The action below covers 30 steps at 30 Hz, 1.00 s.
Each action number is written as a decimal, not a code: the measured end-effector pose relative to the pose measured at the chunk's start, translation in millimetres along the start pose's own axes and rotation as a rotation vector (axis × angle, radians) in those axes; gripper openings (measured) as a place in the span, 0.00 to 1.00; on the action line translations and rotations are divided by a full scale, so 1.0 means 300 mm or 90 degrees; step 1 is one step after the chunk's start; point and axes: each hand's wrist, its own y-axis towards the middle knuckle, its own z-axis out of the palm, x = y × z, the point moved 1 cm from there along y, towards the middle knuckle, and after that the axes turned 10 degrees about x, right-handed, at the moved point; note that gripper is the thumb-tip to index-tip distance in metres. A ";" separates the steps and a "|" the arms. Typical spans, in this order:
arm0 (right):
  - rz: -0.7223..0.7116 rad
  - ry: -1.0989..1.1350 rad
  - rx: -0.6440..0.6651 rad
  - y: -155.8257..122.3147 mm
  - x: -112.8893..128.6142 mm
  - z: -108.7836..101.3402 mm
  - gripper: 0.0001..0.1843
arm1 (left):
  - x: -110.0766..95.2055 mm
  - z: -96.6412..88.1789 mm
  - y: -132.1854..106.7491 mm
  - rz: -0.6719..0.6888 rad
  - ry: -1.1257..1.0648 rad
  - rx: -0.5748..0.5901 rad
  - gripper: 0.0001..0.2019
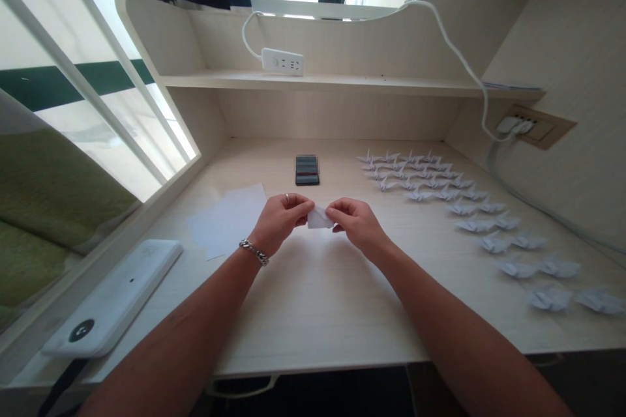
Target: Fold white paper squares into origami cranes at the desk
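Observation:
A small folded piece of white paper is pinched between both hands above the middle of the pale wooden desk. My left hand, with a ring and a metal bracelet, grips its left side with closed fingers. My right hand pinches its right side. A stack of flat white paper sheets lies just left of my left hand. Several finished white paper cranes stand in two rows along the right side of the desk.
A dark phone lies at the back centre of the desk. A white flat device sits on the left front ledge. A white power strip rests on the shelf, its cable running to a wall socket at right.

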 end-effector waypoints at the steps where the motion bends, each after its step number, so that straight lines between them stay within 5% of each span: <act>1: -0.002 -0.013 0.002 0.001 -0.003 -0.003 0.10 | -0.003 -0.005 -0.002 -0.007 0.046 0.030 0.11; 6: -0.003 -0.113 0.081 -0.004 -0.004 -0.009 0.08 | -0.020 -0.017 -0.013 0.006 0.292 0.163 0.07; 11: 0.042 -0.032 0.110 -0.013 0.021 -0.030 0.08 | -0.040 -0.029 -0.020 0.005 0.314 0.227 0.06; 23: 0.070 0.035 0.105 -0.017 0.040 -0.052 0.09 | -0.078 -0.076 -0.028 -0.022 0.295 0.274 0.06; 30: 0.040 0.027 0.018 -0.010 0.038 -0.088 0.11 | -0.066 -0.095 -0.019 -0.004 0.208 0.179 0.08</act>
